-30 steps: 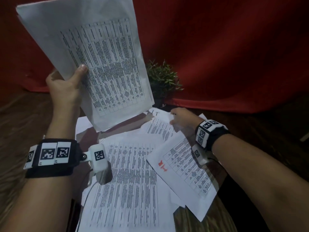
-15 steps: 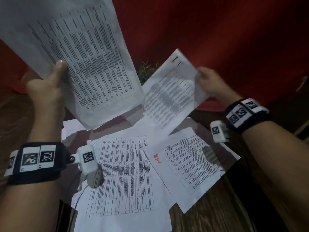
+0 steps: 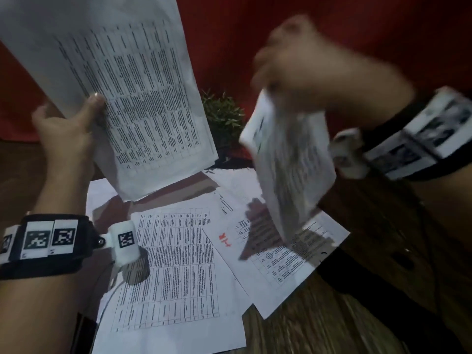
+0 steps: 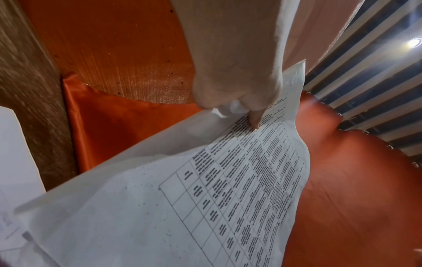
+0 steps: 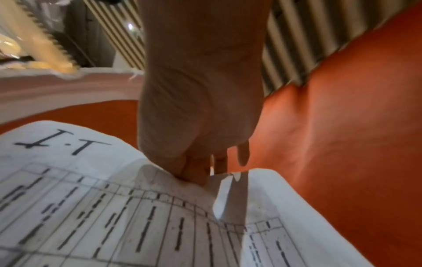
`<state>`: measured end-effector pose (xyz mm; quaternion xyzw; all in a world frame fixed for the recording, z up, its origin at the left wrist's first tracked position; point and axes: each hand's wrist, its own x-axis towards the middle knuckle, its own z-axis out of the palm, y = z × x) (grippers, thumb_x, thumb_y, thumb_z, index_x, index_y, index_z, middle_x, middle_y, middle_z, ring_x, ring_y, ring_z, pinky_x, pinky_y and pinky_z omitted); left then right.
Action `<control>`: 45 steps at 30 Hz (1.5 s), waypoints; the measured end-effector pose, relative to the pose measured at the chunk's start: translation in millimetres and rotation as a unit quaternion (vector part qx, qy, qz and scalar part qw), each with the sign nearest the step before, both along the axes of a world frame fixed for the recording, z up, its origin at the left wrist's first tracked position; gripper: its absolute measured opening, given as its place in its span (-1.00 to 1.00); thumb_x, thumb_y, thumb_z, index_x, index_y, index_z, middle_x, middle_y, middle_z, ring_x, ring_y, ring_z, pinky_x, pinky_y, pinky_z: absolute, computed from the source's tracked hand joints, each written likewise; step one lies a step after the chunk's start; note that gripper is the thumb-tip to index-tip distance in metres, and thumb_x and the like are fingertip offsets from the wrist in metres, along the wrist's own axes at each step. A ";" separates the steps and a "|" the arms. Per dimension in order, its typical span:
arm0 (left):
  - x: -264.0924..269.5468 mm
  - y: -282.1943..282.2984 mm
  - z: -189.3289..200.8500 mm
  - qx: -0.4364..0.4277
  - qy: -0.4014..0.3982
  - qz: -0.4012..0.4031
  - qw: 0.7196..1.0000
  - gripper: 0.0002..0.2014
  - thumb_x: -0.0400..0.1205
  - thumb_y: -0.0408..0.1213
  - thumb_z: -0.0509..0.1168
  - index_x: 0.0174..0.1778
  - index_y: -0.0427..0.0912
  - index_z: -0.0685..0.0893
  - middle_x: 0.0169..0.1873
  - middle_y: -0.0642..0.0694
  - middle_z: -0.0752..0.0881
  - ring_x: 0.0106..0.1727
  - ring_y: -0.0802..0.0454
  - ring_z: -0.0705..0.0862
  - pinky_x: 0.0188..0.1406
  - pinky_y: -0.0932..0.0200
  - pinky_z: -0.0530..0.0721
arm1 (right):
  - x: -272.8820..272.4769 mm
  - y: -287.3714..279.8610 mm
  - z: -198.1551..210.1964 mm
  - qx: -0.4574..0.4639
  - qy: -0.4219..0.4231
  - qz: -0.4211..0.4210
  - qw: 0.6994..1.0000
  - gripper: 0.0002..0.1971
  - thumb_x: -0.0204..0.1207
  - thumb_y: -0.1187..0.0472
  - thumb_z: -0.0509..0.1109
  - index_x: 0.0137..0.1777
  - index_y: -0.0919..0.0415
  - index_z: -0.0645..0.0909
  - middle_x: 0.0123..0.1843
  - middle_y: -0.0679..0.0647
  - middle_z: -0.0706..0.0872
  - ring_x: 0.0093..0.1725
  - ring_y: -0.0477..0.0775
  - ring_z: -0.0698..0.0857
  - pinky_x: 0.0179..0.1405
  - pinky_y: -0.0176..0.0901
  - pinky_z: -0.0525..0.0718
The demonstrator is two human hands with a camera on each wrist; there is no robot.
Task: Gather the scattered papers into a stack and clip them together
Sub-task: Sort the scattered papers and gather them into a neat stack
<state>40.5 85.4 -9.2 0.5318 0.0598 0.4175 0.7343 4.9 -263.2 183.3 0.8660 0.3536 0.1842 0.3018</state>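
— While the stack of gathered sheets (image 3: pixel 122 93) is held up at the left of the head view, how is it gripped?

— It is pinched along its lower left edge by the left hand (image 3: pixel 69 134), with the thumb (image 4: pixel 255 119) pressed flat on the printed table and the fingers hidden behind the paper. Several layered edges can be seen at the bottom corner, so more than one sheet is held.

— And the other hand?

— A single printed sheet (image 3: pixel 291 169) is held in the air by the right hand (image 3: pixel 306 65), which is blurred in the head view. In the right wrist view the top edge, marked "I.T" in black, is seen to be pinched between thumb and curled fingers.

— What is left on the table (image 3: pixel 332 323)?

— A large printed sheet (image 3: pixel 173 272) is seen lying flat below the left wrist, and a sheet marked in red (image 3: pixel 275 264) overlaps its right side. More sheets are partly covered behind them. A small green plant (image 3: pixel 224 118) stands against the red backdrop (image 3: pixel 255 34), between the two raised hands.

— Is a clip to be seen?

— None can be made out.
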 end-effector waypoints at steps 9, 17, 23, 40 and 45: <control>-12.9 -16.3 13.2 0.041 -0.036 0.020 0.998 -0.21 0.47 -0.05 0.69 0.49 -0.45 0.59 0.29 -0.14 0.81 0.27 0.07 0.85 0.31 0.14 0.79 | -12.1 20.5 -219.6 -0.024 0.190 0.292 0.937 -0.88 0.57 0.28 0.44 -0.19 0.13 0.73 -0.13 0.01 0.54 -0.12 0.03 0.44 -0.03 0.06 0.67; -22.8 -27.5 20.1 0.042 -0.013 0.004 0.999 -0.88 0.61 -0.30 0.60 -0.15 0.01 0.83 -0.17 0.43 0.86 -0.03 0.37 0.85 0.24 0.19 0.80 | 9.0 6.7 -244.8 0.167 0.350 0.136 0.911 -0.70 0.79 -0.06 0.30 0.45 -0.08 0.58 0.53 -0.06 0.56 0.16 -0.29 0.47 0.06 -0.51 0.53; -23.7 -37.8 22.8 0.042 -0.007 -0.004 0.999 -0.75 0.61 -0.30 0.61 0.03 0.02 0.66 -0.18 0.35 0.88 0.02 0.34 0.86 0.23 0.21 0.80 | 73.4 -17.2 -239.1 0.153 0.488 -0.146 0.847 -0.09 0.37 -0.20 0.70 0.66 -0.13 0.32 0.48 -0.05 0.52 0.37 0.03 0.55 0.41 0.08 0.61; -26.1 -39.8 18.5 0.080 0.005 0.007 0.997 -0.79 0.64 -0.31 0.57 0.14 -0.08 0.75 -0.13 0.30 0.88 0.01 0.36 0.85 0.11 0.34 0.77 | 60.7 -40.0 -181.7 0.235 0.423 -0.112 0.868 -0.83 0.52 0.10 0.62 -0.07 0.20 0.79 -0.23 0.07 0.81 -0.40 -0.18 0.60 -0.29 -0.12 0.57; -18.2 -65.7 15.8 0.134 0.026 -0.040 0.990 -0.81 0.63 -0.28 0.59 0.13 -0.05 0.79 -0.16 0.25 0.88 -0.11 0.39 0.83 -0.03 0.34 0.76 | 52.4 -74.7 -110.2 0.528 0.414 -0.038 0.741 -0.95 0.53 0.34 0.60 -0.03 0.25 0.81 -0.17 0.09 0.87 -0.28 -0.10 0.75 -0.25 -0.21 0.66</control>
